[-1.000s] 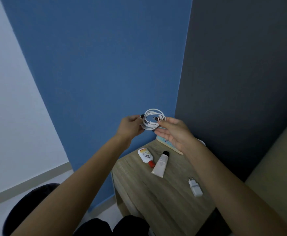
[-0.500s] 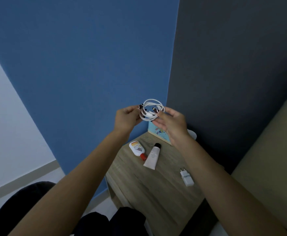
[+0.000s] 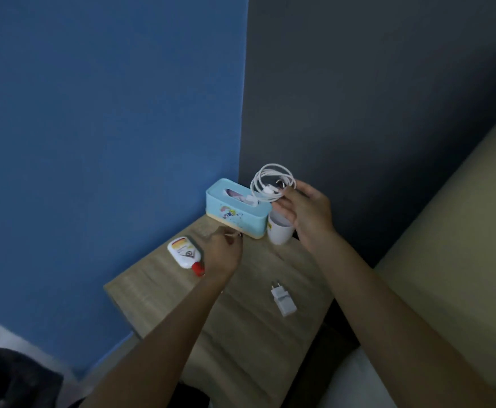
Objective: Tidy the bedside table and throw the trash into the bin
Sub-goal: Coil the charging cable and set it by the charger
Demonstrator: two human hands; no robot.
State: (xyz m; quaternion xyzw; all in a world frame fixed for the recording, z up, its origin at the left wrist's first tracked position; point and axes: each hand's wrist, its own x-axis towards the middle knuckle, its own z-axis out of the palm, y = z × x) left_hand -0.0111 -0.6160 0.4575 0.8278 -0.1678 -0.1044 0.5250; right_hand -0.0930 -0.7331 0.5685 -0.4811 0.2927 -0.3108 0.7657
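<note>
Bedside table carries a white bottle, a charger plug, a blue tissue box and a white cup at the back corner. Right hand pinches the coiled white cable above box and cup. Left hand, loosely curled, hovers beside the bottle, covering whatever lies under it; whether it holds anything cannot be told.

Two bare forearms, unsleeved to the frame edge. Left hand and right hand ungloved. No rings or watch visible.

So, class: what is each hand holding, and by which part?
The right hand pinches the coiled white cable at the coil's right side. Whether the left hand holds anything cannot be told.
</note>
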